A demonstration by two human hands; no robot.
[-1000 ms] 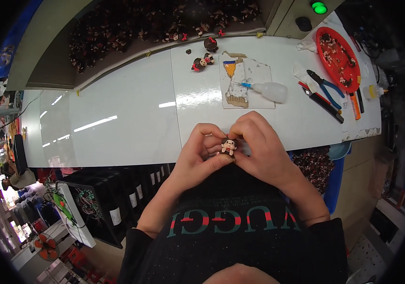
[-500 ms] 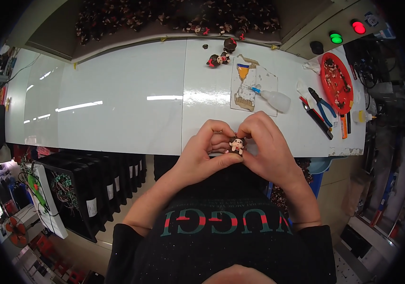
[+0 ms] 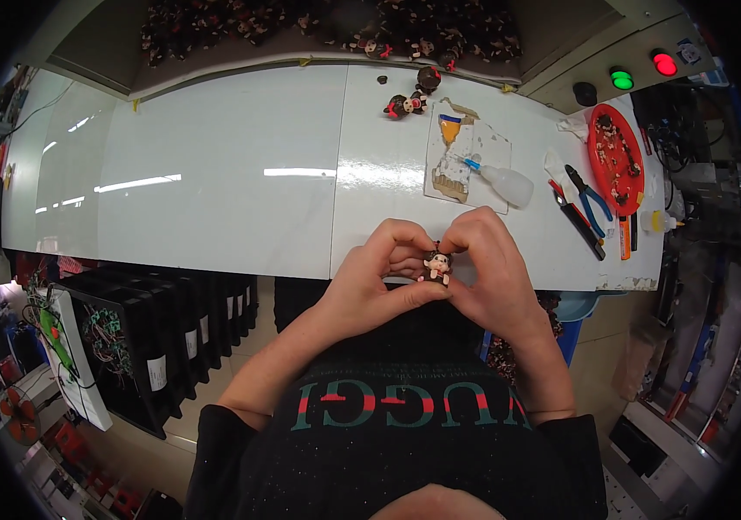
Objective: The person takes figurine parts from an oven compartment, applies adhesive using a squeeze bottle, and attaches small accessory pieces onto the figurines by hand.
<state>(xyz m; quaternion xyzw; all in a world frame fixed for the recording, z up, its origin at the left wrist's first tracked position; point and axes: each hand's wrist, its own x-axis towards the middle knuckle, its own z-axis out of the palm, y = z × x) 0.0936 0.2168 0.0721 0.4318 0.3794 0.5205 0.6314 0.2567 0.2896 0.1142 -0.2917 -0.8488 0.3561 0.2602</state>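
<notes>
Both hands hold one small brown and cream figurine [image 3: 438,267] in front of my chest, at the near edge of the white table [image 3: 214,221]. My left hand [image 3: 382,276] is closed on its left side, with the thumb beneath it. My right hand [image 3: 485,270] grips its right side, and both index fingers meet at its top. The figurine's pale face and paws point up toward me; its back is hidden by my fingers. Farther off on the table lie a similar figurine with a red bow [image 3: 403,106] and a round brown piece [image 3: 429,79].
A glue bottle with a blue tip [image 3: 507,185] lies on a stained board [image 3: 494,143]. To the right are blue-handled pliers [image 3: 590,199], a black and red tool [image 3: 577,221], an orange cutter [image 3: 624,238] and a red tray of small parts [image 3: 596,156]. Many figurines [image 3: 240,26] fill the far shelf.
The view has shifted slightly. My hands keep their grip, and the figurine looks slightly turned between my fingers.
</notes>
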